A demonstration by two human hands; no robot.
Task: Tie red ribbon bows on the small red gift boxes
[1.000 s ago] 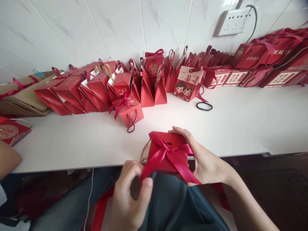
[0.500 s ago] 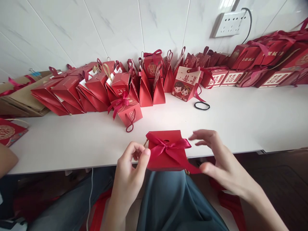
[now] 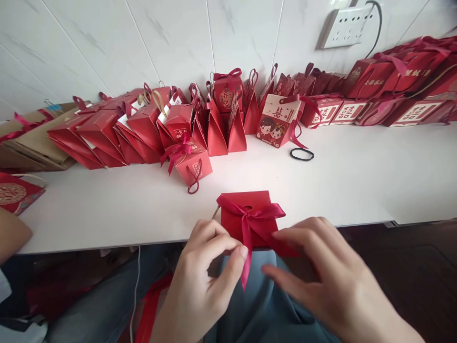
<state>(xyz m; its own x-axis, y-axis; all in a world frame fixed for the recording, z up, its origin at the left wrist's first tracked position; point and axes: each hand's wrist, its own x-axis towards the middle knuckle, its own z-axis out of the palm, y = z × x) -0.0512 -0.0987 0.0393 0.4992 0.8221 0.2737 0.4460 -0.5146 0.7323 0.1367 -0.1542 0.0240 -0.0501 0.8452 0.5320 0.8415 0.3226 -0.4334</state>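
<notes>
A red box with a crimson satin bow tied on top sits at the table's front edge, above my lap. My left hand pinches one hanging tail of the ribbon between thumb and fingertips, just in front of the box. To the right, my right hand has its thumb and fingers apart, its fingertips beside the other ribbon tail at the box's right corner; it grips nothing. A twisted cord shows at the box's left side.
Many red gift boxes line the wall on the white table. Nearer stand a box with a rope handle and a black elastic band. Another person's arm is at the left edge. A power strip hangs on the wall.
My left hand has moved right and down from the box's left side and taken hold of a ribbon tail, which now hangs forward. My right hand has come down and closer to the box.
</notes>
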